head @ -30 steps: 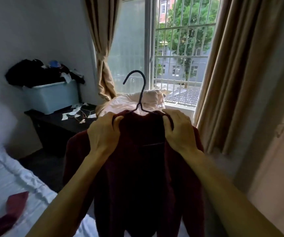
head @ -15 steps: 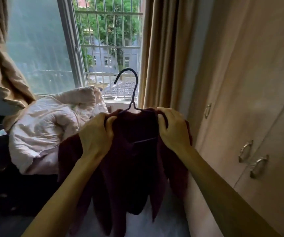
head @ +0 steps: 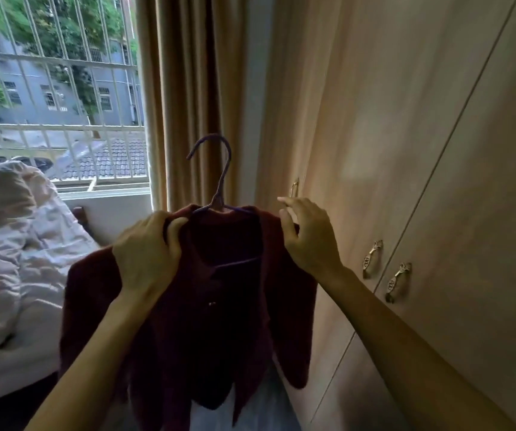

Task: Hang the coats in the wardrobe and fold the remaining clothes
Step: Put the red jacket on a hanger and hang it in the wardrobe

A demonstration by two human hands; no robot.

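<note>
Gripping maroon coat on hanger, left hand.

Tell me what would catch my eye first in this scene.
A dark red coat on a thin hanger, held up in the middle: the left hand grips one shoulder, the right hand sits loosely by the other. To the right stand closed wardrobe doors with metal handles; to the left, a barred window and a rumpled pale quilt.

Dim indoors. Lit by daylight from window. Deep shadow on coat below-right of it. Bent at edges, slightly soft.
</note>
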